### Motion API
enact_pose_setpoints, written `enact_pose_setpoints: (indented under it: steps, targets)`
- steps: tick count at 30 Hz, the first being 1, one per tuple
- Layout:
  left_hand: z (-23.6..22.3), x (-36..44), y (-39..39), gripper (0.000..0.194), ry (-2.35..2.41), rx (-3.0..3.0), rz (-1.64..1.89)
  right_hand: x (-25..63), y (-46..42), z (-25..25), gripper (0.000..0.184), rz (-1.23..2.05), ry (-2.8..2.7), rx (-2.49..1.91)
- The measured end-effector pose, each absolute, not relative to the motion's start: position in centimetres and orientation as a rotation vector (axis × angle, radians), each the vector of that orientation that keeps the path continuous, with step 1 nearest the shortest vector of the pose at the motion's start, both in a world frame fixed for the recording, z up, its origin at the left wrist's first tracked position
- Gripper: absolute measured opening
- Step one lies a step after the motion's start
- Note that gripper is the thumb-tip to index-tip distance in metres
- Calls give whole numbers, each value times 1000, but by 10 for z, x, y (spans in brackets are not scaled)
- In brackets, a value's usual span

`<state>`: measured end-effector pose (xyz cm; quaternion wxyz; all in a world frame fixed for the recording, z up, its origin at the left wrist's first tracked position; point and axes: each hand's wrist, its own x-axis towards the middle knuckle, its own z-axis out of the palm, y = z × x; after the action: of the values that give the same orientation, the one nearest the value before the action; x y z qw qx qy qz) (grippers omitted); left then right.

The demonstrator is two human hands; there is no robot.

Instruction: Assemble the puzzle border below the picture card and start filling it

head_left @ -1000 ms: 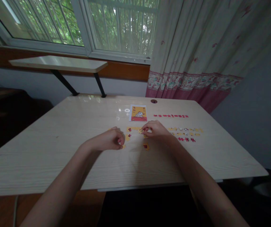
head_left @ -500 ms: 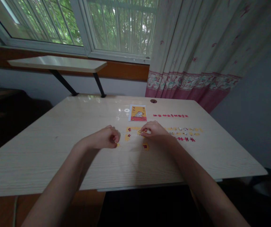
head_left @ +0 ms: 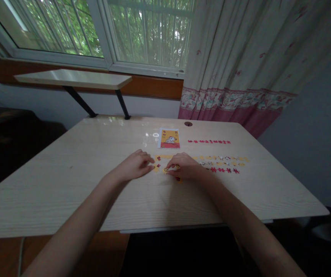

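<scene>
- Evidently, in the head view, stretched both bare forearms forward over the pale tabletop (head_left: 110, 204), angled inward from the lower corners.
- Held the left hand (head_left: 138, 164) palm inward, knuckles up, with thumb and index finger pointing right and a narrow gap between their tips, beside the left edge of the joined yellow pieces (head_left: 167, 156); could not tell whether anything small sat at those tips.
- Bent the right hand (head_left: 184, 166) inward at the wrist, fingers curled and pointing left, pinching a yellow puzzle piece (head_left: 165, 169) by its right side, just below the joined pieces.
- Had a red-marked piece (head_left: 178, 179) just under the right hand, partly covered.
- Had the picture card (head_left: 170, 138) flat beyond both hands, with a red row (head_left: 210, 142) to its right.
- Had yellow-and-white rows (head_left: 225, 158) and a lower red row (head_left: 228, 170) right of the right hand.
</scene>
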<state>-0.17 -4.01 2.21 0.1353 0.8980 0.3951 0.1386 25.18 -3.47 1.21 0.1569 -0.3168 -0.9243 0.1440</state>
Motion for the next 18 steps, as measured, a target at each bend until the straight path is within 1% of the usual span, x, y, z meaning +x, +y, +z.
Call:
enact_pose_setpoints:
  steps: [8, 18]
  targets:
    - [17, 5, -40, 32, 1161, 2601, 382, 251, -37, 12, 13, 413, -2626, -837]
    - [19, 8, -42, 21, 1115, 2497, 462, 241, -45, 1, 13, 429, -2588, -735]
